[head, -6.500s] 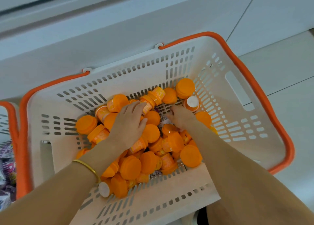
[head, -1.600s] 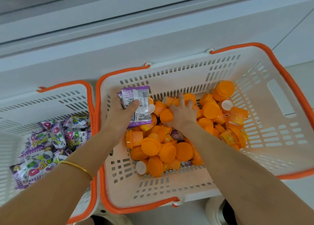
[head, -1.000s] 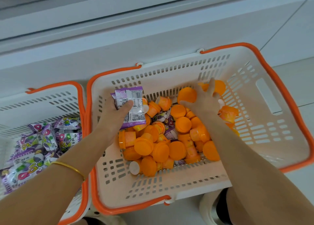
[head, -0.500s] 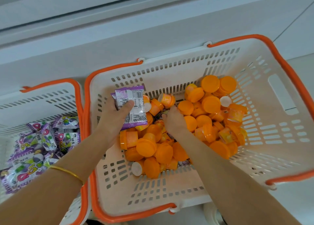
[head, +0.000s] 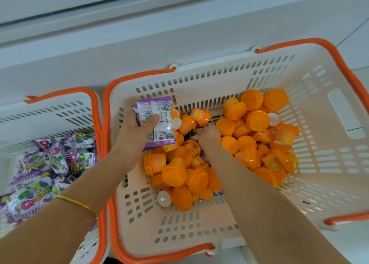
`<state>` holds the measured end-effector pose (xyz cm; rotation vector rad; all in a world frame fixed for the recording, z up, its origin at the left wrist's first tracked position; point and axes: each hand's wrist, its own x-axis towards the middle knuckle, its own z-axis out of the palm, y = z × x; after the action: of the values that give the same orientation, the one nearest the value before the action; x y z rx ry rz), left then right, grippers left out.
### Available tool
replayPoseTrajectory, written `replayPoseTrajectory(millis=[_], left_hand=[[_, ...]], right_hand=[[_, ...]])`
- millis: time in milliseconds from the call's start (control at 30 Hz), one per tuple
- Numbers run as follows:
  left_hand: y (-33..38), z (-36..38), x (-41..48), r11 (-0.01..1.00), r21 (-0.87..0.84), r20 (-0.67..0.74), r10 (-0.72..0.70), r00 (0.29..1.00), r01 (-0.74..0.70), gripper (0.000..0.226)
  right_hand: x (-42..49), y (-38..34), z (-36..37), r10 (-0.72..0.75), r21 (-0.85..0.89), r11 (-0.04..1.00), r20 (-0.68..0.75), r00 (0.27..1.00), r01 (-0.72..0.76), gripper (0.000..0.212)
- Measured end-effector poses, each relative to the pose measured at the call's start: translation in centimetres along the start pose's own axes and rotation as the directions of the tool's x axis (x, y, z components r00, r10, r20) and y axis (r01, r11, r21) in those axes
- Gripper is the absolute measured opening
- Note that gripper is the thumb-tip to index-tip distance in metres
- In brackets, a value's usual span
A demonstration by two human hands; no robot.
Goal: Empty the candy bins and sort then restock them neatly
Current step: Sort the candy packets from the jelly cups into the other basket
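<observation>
A white basket with orange handles (head: 199,229) holds a heap of orange jelly cups (head: 257,122). My left hand (head: 135,132) grips a small stack of purple candy packets (head: 159,120) above the basket's left side. My right hand (head: 207,134) is dug into the middle of the heap, fingers curled down round a purple packet (head: 202,128) that shows only partly between the cups. More purple wrapper bits peek from under the cups.
A second white basket (head: 60,112) at the left holds several purple candy packets (head: 50,164). A white cabinet front (head: 179,34) runs behind both baskets. Pale floor tiles (head: 359,78) lie to the right.
My right hand pushed cups toward the right side, then came back to the middle and dug down onto a purple packet. My left hand has kept hold of its packets.
</observation>
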<state>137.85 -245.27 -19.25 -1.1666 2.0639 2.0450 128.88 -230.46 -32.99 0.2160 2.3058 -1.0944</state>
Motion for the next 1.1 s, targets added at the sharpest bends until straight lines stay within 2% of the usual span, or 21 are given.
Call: replayPoseTrajectory(millis=[67,133,267,367,433,500,567,600,667,700,767,800,867,967,1000,1100], left_hand=[[0.1,-0.2,0.0,1.0,-0.008,0.002,0.004,1.0,-0.004,0.038],[0.0,-0.3,0.0,1.0,-0.019,0.009,0.014,1.0,-0.014,0.037],[0.1,-0.4,-0.4,0.999,-0.03,0.041,0.038,0.998,-0.037,0.037],[0.3,-0.3,-1.0,0.998,-0.016,0.06,0.067,0.996,-0.066,0.036],[0.5,-0.3,-1.4,0.997,-0.03,0.053,0.073,0.996,-0.071,0.033],[0.8,-0.3,-2.1,0.996,-0.044,0.043,0.074,0.996,-0.072,0.033],[1.2,-0.1,-3.1,0.994,-0.065,0.046,0.091,0.995,-0.088,0.037],[1.4,0.1,-3.7,0.993,-0.078,0.048,0.093,0.994,-0.089,0.04],[1.5,0.4,-4.9,0.994,-0.092,0.045,0.054,0.997,-0.05,0.05],[1.8,0.5,-5.6,0.996,-0.093,0.06,-0.013,0.998,0.018,0.06],[1.9,0.4,-6.9,0.972,-0.156,0.165,-0.15,0.975,0.176,0.086],[1.9,0.2,-7.2,0.953,-0.216,0.227,-0.164,0.96,0.214,0.085],[2.1,-0.4,-8.2,0.903,-0.339,0.349,-0.142,0.926,0.266,0.074],[1.7,-1.3,-9.5,0.917,-0.294,0.449,-0.117,0.886,0.27,0.102],[1.6,-1.5,-10.1,0.944,-0.251,0.439,-0.084,0.894,0.212,0.1],[1.2,-1.9,-10.7,0.957,-0.266,0.369,-0.01,0.93,0.115,0.058]], right_hand=[[-0.1,-0.1,-0.4,0.04,0.033,0.999,-0.006,0.999,-0.039,0.036],[-0.9,-0.2,-1.2,0.026,0.046,0.999,-0.029,0.999,-0.025,0.038],[-2.9,-1.0,-4.0,-0.004,0.064,0.998,-0.043,0.999,0.007,0.03],[-4.4,-2.0,-7.3,0.011,0.201,0.979,0.035,0.999,-0.018,0.01],[-5.5,-3.0,-10.0,0.014,0.289,0.957,0.078,0.997,-0.036,0.017],[-7.1,-4.6,-12.9,-0.005,0.433,0.9,0.131,0.991,-0.053,0.019],[-9.2,-6.4,-15.3,-0.025,0.577,0.81,0.207,0.978,-0.101,0.005],[-10.2,-7.1,-16.1,-0.039,0.646,0.752,0.244,0.969,-0.133,0.005],[-12.4,-8.4,-17.1,-0.076,0.746,0.638,0.309,0.948,-0.192,0.017],[-13.6,-9.2,-17.1,-0.085,0.774,0.593,0.333,0.939,-0.221,0.02],[-15.5,-10.2,-16.1,-0.078,0.8,0.538,0.362,0.929,-0.266,0.024],[-16.2,-10.5,-15.2,-0.069,0.805,0.524,0.365,0.928,-0.278,0.025],[-17.3,-10.7,-13.3,-0.049,0.821,0.516,0.315,0.948,-0.246,0.028],[-18.5,-10.5,-10.8,-0.064,0.805,0.582,0.185,0.981,-0.114,0.031],[-18.9,-10.5,-10.0,-0.093,0.791,0.608,0.164,0.982,-0.074,0.03],[-19.9,-10.7,-8.9,-0.143,0.789,0.613,0.158,0.977,-0.038,0.026]])
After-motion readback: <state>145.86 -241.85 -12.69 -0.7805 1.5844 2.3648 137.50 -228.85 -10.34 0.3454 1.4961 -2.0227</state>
